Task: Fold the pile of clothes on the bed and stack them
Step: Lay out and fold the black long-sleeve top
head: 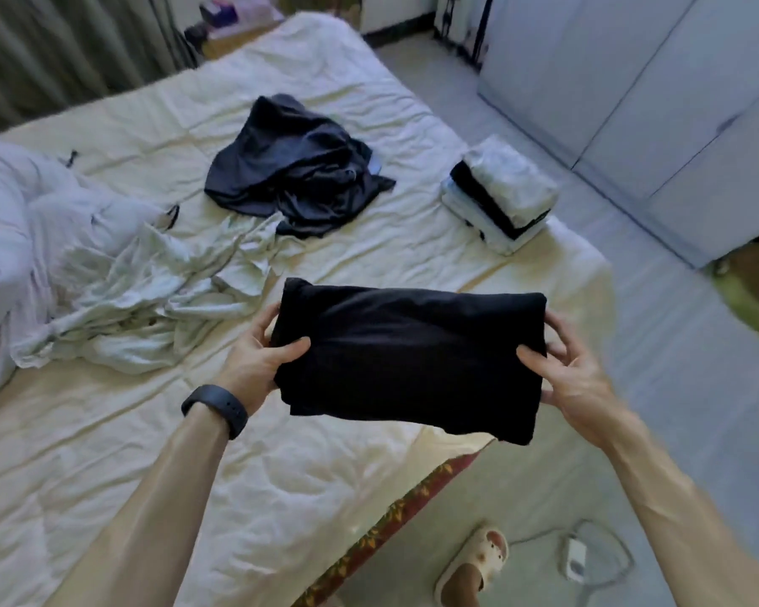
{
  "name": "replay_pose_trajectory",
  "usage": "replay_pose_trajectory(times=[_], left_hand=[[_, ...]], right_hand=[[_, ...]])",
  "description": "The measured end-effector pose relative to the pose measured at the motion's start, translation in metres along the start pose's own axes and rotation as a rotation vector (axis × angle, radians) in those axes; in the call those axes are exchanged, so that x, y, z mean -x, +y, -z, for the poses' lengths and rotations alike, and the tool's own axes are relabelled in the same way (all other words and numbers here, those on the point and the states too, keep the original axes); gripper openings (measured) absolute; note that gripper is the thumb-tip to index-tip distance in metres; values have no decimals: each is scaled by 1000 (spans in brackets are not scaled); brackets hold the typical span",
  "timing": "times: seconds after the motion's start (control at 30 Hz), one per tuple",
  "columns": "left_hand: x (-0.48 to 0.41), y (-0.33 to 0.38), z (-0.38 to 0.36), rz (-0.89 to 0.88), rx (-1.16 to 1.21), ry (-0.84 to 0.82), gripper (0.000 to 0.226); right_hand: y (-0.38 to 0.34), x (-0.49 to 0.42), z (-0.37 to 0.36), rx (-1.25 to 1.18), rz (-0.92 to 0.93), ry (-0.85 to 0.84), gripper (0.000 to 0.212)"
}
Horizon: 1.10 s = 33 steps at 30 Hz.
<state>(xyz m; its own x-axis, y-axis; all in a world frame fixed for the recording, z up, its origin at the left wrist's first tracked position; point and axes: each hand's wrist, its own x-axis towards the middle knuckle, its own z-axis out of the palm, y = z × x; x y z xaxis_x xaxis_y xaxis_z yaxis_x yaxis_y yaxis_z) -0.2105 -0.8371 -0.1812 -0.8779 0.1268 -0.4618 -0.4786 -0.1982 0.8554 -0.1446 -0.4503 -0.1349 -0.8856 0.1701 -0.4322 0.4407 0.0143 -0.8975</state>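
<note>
Left hand [259, 357] and right hand [575, 378] grip folded black garment [408, 361].

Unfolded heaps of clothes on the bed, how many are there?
2: a dark heap in the middle of the bed, and a pale green heap nearer and to its left, beside the white duvet. Either may hide more garments.

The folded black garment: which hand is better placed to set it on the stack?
Right, probably. Both hands grip the folded black garment, but the stack sits at the right edge of the bed, nearer the right hand; the left hand would reach across.
</note>
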Motion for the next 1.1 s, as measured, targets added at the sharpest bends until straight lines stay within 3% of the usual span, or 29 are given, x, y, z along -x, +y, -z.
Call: replay_pose_trajectory(times=[0.23, 0.5, 0.77, 1.1], left_hand=[[-6, 146, -236, -365, -117, -192, 59], [-35, 231, -467, -511, -105, -315, 54], [-108, 280, -599, -636, -101, -336, 56], [-258, 360, -726, -729, -80, -288, 56]], right_hand=[[-149, 22, 192, 16, 341, 143, 50], [-259, 15, 389, 12, 547, 278, 49], [-336, -61, 509, 82, 654, 342, 52], [-442, -230, 610, 53, 709, 306, 52]])
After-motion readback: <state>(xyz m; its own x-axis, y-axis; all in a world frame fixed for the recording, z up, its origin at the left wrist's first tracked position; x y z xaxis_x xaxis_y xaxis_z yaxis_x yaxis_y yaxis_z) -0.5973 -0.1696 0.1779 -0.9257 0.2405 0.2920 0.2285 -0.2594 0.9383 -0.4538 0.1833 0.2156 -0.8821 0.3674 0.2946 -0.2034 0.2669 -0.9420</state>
